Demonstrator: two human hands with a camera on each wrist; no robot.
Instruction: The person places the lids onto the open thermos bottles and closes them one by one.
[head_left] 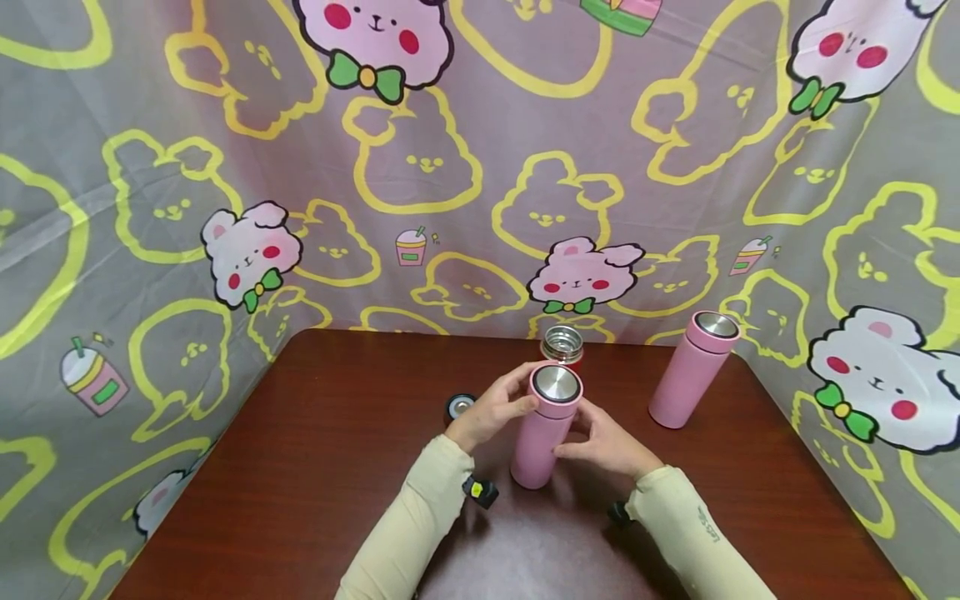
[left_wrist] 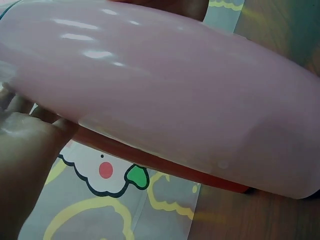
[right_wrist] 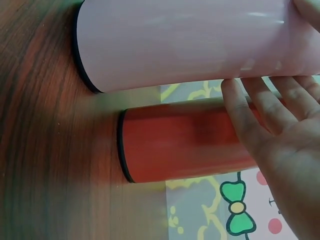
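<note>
A pink thermos bottle with a silver-topped lid is nearly upright between both hands; I cannot tell whether its base touches the table. My left hand grips it at the lid, thumb in front. Lower down, my right hand holds the body, with the thumb on the near side and the fingers behind. Just beyond stands a red thermos bottle, its steel mouth uncovered and much of its body hidden in the head view. A loose round dark lid lies beside my left hand.
A second pink thermos bottle stands at the right with its lid on. The brown table ends at the back against a patterned cloth, which also hangs along both sides.
</note>
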